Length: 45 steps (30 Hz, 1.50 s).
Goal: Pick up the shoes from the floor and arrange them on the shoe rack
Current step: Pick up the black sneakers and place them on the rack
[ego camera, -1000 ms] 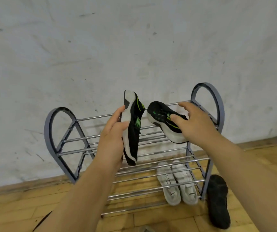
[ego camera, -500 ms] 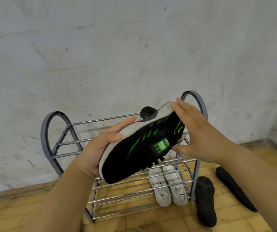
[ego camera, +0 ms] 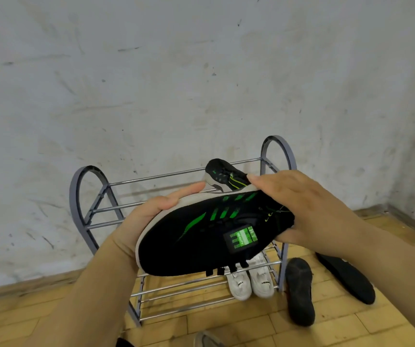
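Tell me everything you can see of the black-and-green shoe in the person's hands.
The shoe is a black sneaker with a knit-looking upper, green side stripes, a green-and-black tongue tag, a whitish sole rim and black lace ends hanging below. It is held in the air in front of the rack, tilted, with the toe low and left, the heel high and right, and the upper facing the camera. The left hand cups the sole side; the right hand grips the heel end.
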Each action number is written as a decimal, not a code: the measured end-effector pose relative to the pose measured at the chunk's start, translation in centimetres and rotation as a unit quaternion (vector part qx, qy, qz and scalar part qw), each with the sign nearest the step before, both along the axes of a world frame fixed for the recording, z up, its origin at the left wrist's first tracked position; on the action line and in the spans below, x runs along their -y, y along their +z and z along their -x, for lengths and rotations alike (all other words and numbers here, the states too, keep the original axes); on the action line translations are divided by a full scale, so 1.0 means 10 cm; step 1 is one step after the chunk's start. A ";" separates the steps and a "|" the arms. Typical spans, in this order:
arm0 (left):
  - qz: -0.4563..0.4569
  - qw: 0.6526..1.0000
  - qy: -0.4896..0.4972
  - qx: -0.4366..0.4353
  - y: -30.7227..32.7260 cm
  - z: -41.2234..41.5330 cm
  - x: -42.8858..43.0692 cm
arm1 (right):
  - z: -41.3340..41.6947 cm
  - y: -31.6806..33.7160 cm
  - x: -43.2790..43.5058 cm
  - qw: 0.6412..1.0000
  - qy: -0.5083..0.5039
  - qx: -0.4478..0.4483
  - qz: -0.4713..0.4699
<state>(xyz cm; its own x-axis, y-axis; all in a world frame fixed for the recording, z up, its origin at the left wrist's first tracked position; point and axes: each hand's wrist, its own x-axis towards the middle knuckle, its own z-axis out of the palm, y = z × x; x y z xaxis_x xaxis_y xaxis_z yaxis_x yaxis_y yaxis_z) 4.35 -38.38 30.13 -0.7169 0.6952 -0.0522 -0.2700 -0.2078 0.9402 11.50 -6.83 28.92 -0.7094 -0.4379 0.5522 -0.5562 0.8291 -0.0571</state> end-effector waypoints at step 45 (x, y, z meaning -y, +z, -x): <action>0.328 0.870 0.312 -0.194 -0.76 0.51 -1.72 | 0.49 -0.54 -0.58 0.813 -0.301 0.161 0.471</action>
<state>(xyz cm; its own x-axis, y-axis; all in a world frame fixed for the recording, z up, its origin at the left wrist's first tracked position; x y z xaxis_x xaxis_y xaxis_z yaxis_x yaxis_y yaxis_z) -0.74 -21.15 22.50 -0.9963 0.0766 0.0389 0.0674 0.4159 0.9069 6.61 -1.05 23.56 -0.8133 0.5519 0.1843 0.1036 0.4491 -0.8875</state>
